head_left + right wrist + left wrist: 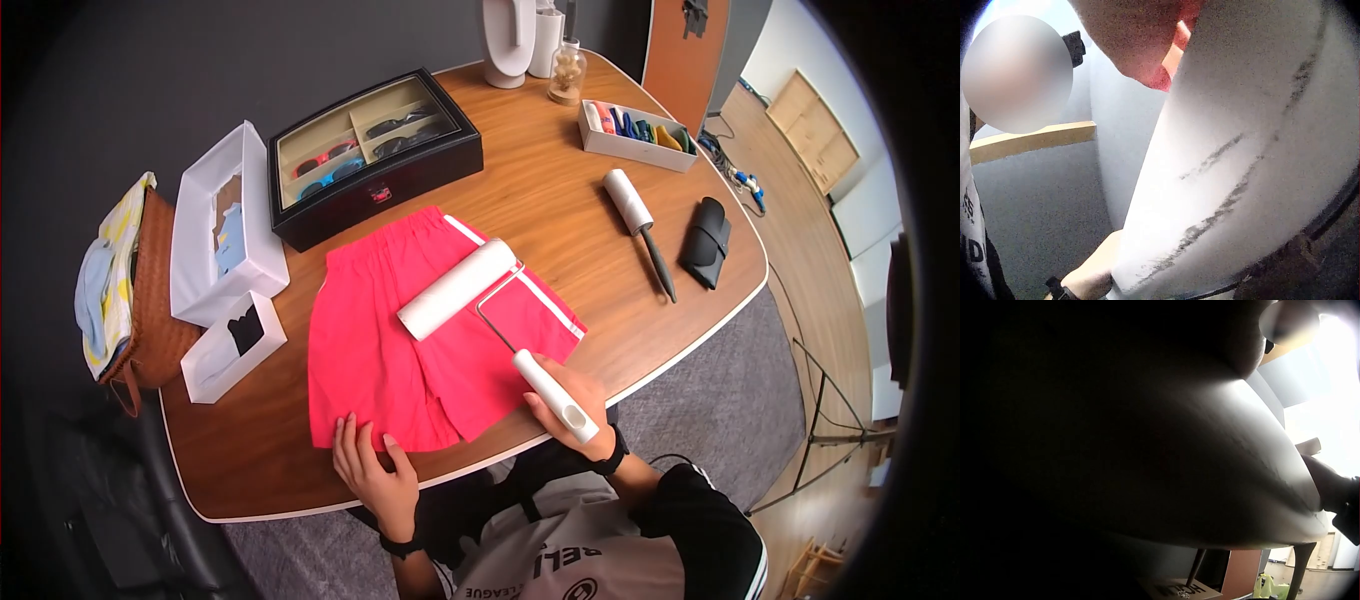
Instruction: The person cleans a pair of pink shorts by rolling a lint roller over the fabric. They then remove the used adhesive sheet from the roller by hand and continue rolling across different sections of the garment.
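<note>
Bright pink shorts (375, 340) with a white side stripe lie flat on the wooden table, waistband toward the back. My right hand (592, 392) grips the white handle of a large lint roller (460, 288). The roller's white cylinder lies across the upper middle of the shorts, overlapping the stripe at its right end. At the front left hem, my left hand (378, 472) rests with extended fingers on the fabric. Both wrist views mostly show the table's underside (1229, 187), the left one very dark, and hide the shorts.
A second lint roller (630, 205) and a black glasses case (707, 243) lie at the right. Behind the shorts stands a sunglasses display box (380, 205). White boxes (195, 290) and a woven basket (160, 290) line the left; a sock box (640, 150) sits back right.
</note>
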Demonstrator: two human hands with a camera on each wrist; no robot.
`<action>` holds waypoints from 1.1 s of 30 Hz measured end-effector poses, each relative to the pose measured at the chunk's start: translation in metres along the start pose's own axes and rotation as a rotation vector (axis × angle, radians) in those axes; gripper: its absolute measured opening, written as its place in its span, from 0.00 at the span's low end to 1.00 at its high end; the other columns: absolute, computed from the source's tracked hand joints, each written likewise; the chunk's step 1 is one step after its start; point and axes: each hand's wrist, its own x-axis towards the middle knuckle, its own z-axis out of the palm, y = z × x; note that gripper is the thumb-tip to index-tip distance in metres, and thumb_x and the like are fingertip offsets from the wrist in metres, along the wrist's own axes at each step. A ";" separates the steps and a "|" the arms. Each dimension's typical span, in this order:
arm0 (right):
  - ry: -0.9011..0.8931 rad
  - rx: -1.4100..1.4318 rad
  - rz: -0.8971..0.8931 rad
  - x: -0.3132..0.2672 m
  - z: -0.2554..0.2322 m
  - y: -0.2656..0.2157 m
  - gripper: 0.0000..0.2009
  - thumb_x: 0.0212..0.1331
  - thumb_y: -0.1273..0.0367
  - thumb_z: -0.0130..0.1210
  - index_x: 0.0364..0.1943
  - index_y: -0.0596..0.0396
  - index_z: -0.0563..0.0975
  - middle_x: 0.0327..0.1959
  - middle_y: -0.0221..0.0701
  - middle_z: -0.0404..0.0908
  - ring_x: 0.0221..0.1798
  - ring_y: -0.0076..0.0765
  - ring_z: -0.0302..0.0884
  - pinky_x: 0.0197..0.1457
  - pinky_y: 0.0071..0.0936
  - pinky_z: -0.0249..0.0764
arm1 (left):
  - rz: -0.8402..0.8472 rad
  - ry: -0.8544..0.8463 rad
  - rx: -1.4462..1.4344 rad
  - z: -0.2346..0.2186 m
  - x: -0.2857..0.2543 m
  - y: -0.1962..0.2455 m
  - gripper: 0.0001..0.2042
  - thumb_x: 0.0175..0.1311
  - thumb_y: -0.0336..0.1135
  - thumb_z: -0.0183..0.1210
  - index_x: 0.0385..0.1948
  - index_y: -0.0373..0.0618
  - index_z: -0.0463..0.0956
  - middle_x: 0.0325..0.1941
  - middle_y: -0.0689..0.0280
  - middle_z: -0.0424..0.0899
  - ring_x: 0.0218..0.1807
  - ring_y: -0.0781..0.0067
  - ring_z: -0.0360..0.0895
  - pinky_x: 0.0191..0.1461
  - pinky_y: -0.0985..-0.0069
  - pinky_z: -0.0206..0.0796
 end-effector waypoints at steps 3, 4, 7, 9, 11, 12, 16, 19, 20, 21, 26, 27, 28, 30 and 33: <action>0.028 -0.070 -0.047 -0.006 -0.002 0.003 0.19 0.52 0.71 0.68 0.50 0.61 0.80 0.33 0.41 0.84 0.29 0.46 0.83 0.33 0.34 0.78 | -0.009 -0.013 -0.013 -0.001 0.001 0.000 0.12 0.65 0.30 0.56 0.48 0.36 0.76 0.63 0.53 0.76 0.68 0.46 0.69 0.70 0.52 0.57; 0.041 -0.105 -0.060 -0.008 -0.003 0.003 0.18 0.52 0.70 0.67 0.49 0.61 0.81 0.33 0.41 0.84 0.28 0.46 0.82 0.32 0.34 0.78 | -0.013 -0.016 -0.009 -0.001 0.001 0.000 0.12 0.65 0.30 0.56 0.48 0.36 0.76 0.63 0.53 0.76 0.68 0.46 0.69 0.70 0.52 0.57; 0.025 -0.157 -0.022 -0.012 -0.004 0.002 0.15 0.55 0.68 0.64 0.45 0.60 0.81 0.35 0.41 0.85 0.29 0.47 0.82 0.32 0.35 0.77 | -0.015 -0.023 -0.013 -0.001 0.002 0.001 0.12 0.66 0.30 0.56 0.48 0.36 0.76 0.63 0.53 0.77 0.67 0.46 0.70 0.69 0.52 0.57; 0.039 -0.152 -0.034 -0.010 -0.002 0.001 0.14 0.57 0.66 0.63 0.45 0.60 0.82 0.37 0.41 0.85 0.30 0.48 0.83 0.33 0.36 0.78 | -0.014 -0.021 -0.023 -0.001 0.001 0.000 0.12 0.66 0.30 0.55 0.48 0.36 0.76 0.63 0.53 0.77 0.67 0.46 0.70 0.69 0.52 0.57; 0.007 -0.125 0.014 -0.012 -0.002 0.001 0.15 0.58 0.65 0.62 0.46 0.60 0.82 0.39 0.42 0.85 0.33 0.50 0.84 0.35 0.37 0.79 | -0.021 -0.025 -0.020 0.000 0.001 0.000 0.12 0.66 0.30 0.55 0.48 0.36 0.76 0.63 0.53 0.77 0.67 0.46 0.70 0.69 0.52 0.57; -0.020 -0.122 0.044 -0.009 -0.003 -0.001 0.15 0.59 0.65 0.62 0.46 0.60 0.82 0.40 0.43 0.85 0.34 0.51 0.84 0.35 0.37 0.79 | -0.021 -0.022 -0.022 0.000 0.001 0.000 0.12 0.67 0.31 0.55 0.48 0.36 0.76 0.63 0.53 0.77 0.68 0.46 0.70 0.69 0.52 0.57; -0.066 -0.094 0.132 -0.008 -0.002 -0.003 0.16 0.59 0.66 0.62 0.49 0.61 0.81 0.41 0.45 0.85 0.37 0.53 0.84 0.39 0.36 0.80 | -0.037 -0.040 -0.012 0.000 0.001 -0.002 0.12 0.67 0.32 0.55 0.48 0.36 0.76 0.63 0.53 0.77 0.67 0.46 0.70 0.69 0.52 0.57; -0.084 -0.055 0.171 -0.004 0.003 -0.003 0.18 0.58 0.69 0.64 0.51 0.62 0.79 0.42 0.45 0.85 0.37 0.52 0.85 0.40 0.35 0.80 | -0.057 -0.052 -0.012 0.000 0.003 -0.001 0.12 0.67 0.31 0.55 0.47 0.36 0.77 0.63 0.53 0.77 0.67 0.47 0.70 0.69 0.52 0.57; -0.068 -0.053 0.157 -0.004 0.005 -0.001 0.18 0.58 0.69 0.64 0.51 0.63 0.79 0.41 0.46 0.85 0.37 0.51 0.85 0.40 0.34 0.80 | -0.057 -0.052 -0.012 0.000 0.004 -0.001 0.12 0.65 0.31 0.55 0.47 0.36 0.77 0.62 0.53 0.77 0.67 0.46 0.70 0.69 0.51 0.58; -0.053 -0.052 0.144 -0.005 0.006 0.001 0.19 0.57 0.70 0.65 0.51 0.65 0.78 0.41 0.46 0.85 0.37 0.51 0.86 0.40 0.34 0.80 | -0.059 -0.052 -0.012 0.000 0.005 -0.002 0.12 0.63 0.31 0.56 0.46 0.36 0.77 0.62 0.53 0.77 0.67 0.45 0.71 0.68 0.50 0.59; -0.076 -0.111 0.195 -0.014 0.005 0.004 0.24 0.66 0.58 0.58 0.53 0.69 0.77 0.26 0.33 0.79 0.26 0.30 0.77 0.35 0.26 0.73 | -0.090 -0.055 -0.013 0.001 0.006 -0.004 0.12 0.63 0.31 0.57 0.45 0.36 0.77 0.61 0.53 0.78 0.66 0.45 0.72 0.67 0.50 0.59; -0.081 -0.110 0.191 -0.016 0.004 0.004 0.24 0.66 0.58 0.58 0.53 0.69 0.77 0.26 0.33 0.79 0.26 0.30 0.77 0.35 0.26 0.73 | -0.082 -0.053 -0.021 0.001 0.007 -0.004 0.12 0.62 0.31 0.57 0.45 0.36 0.78 0.61 0.53 0.78 0.66 0.45 0.72 0.67 0.50 0.60; -0.076 -0.102 0.228 -0.017 0.002 0.003 0.27 0.67 0.54 0.57 0.54 0.70 0.77 0.26 0.33 0.79 0.26 0.28 0.77 0.34 0.25 0.73 | -0.085 -0.048 -0.022 0.001 0.007 -0.004 0.12 0.62 0.31 0.57 0.45 0.36 0.78 0.61 0.53 0.78 0.66 0.45 0.72 0.67 0.50 0.60; -0.048 -0.105 0.273 -0.018 0.002 0.002 0.36 0.68 0.43 0.51 0.54 0.71 0.76 0.26 0.32 0.79 0.26 0.27 0.76 0.33 0.24 0.71 | -0.078 -0.032 -0.029 0.001 0.006 -0.005 0.12 0.62 0.30 0.57 0.45 0.36 0.78 0.61 0.53 0.78 0.65 0.45 0.72 0.67 0.50 0.60; -0.005 -0.104 0.255 -0.024 -0.001 0.003 0.37 0.68 0.42 0.51 0.54 0.71 0.76 0.27 0.34 0.80 0.25 0.26 0.76 0.32 0.24 0.71 | -0.072 -0.023 -0.027 0.002 0.004 -0.006 0.11 0.62 0.30 0.57 0.44 0.36 0.78 0.61 0.53 0.79 0.66 0.46 0.72 0.67 0.51 0.60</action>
